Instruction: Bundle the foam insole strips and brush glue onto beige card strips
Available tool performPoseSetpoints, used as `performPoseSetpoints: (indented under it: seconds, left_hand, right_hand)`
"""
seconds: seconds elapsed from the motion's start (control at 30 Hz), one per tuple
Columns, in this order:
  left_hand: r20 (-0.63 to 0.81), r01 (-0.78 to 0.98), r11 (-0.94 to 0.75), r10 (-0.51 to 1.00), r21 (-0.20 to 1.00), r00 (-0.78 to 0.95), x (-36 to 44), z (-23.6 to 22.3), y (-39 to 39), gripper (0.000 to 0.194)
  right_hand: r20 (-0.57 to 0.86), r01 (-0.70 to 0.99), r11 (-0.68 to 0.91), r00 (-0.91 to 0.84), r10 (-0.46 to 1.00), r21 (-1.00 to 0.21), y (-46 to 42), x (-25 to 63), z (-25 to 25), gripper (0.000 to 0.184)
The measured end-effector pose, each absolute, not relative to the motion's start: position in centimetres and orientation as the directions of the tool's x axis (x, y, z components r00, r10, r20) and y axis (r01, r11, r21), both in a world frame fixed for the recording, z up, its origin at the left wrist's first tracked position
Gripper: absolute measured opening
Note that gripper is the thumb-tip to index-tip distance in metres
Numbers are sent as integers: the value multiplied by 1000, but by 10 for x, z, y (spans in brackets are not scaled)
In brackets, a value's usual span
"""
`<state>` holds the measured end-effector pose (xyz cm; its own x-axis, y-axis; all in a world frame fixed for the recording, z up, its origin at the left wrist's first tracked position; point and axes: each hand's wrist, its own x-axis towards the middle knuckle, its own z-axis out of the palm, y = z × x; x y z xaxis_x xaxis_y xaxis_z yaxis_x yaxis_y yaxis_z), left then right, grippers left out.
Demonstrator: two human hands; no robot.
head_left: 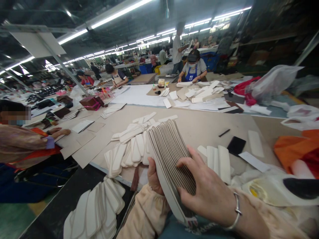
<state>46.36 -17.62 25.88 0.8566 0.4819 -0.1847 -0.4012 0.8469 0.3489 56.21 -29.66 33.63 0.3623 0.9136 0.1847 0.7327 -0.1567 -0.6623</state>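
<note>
A thick stack of long, round-ended, cream-coloured flat pieces [171, 149] stands tilted in front of me, its many thin edges facing up. My left hand [154, 177] is closed round the stack's left side, thumb up along the outermost piece. From the right, my right hand [201, 182] grips the same stack, with its fingers bent over the edges and the thumb lower down. A silver bangle [236, 210] circles my right wrist. Just beyond the stack lies a loose pile of similar pieces [133, 142] on the table.
More pieces [96, 209] fan out on a dark surface at lower left. Right of my hands lie several pieces [219, 162], a black phone [236, 146] and a pen [224, 132]. Co-workers sit at left [22, 142] and across the table [193, 68]. Plastic bags [274, 83] lie far right.
</note>
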Motion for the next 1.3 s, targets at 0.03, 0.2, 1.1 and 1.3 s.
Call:
performPoseSetpoints:
  seconds: [0.03, 0.2, 1.1, 1.3]
  left_hand:
    - [-180, -399, 847, 480, 351, 859, 463, 260, -176, 62]
    - [-267, -352, 847, 474, 398, 839, 465, 267, -177, 64]
    - [-503, 251, 436, 738, 864, 449, 385, 179, -115, 60]
    - [-613, 266, 595, 512, 758, 602, 378, 130, -120, 64]
  right_hand:
    - [183, 722, -147, 357, 916, -676, -295, 563, 334, 55]
    - [118, 628, -111, 311, 943, -771, -298, 579, 310, 86]
    - [-434, -528, -154, 461, 774, -835, -333, 558, 102, 83]
    - [-413, -522, -108, 513, 753, -846, -285, 537, 80, 100]
